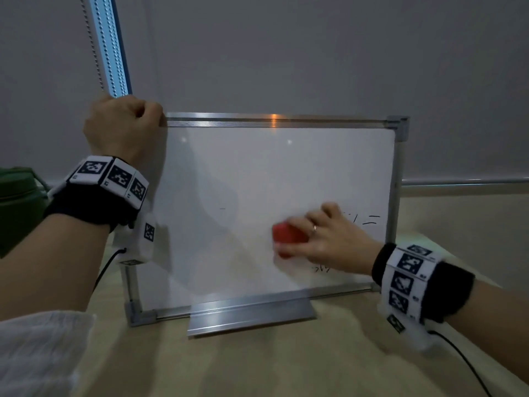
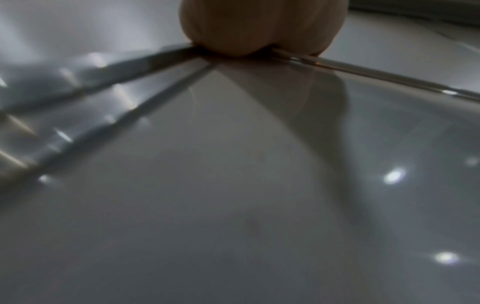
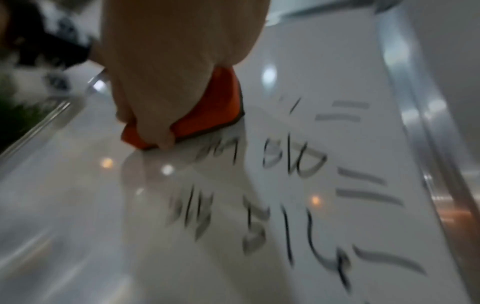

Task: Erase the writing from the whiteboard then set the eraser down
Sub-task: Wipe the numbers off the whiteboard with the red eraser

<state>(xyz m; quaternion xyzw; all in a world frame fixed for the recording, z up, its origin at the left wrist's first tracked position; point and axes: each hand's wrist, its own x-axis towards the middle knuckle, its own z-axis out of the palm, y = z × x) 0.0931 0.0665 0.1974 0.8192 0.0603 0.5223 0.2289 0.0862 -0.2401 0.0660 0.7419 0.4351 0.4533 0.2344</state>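
A small whiteboard [image 1: 257,181] in a metal frame stands upright on the table. My left hand [image 1: 126,124] grips its top left corner, fingers curled over the frame [image 2: 259,30]. My right hand [image 1: 323,239] holds a red eraser [image 1: 286,234] flat against the lower right part of the board, fingers curled round its sides [image 3: 166,92]. Black writing [image 1: 369,220] shows to the right of the hand and just below it. In the right wrist view several blurred black characters [image 3: 285,195] lie on the board beside the eraser [image 3: 207,115].
A metal pen tray [image 1: 249,316] juts out at the board's foot onto the beige table [image 1: 257,368]. A green object [image 1: 17,202] stands at the far left. A grey wall and a blue-lit strip [image 1: 111,44] are behind. Cables trail from both wristbands.
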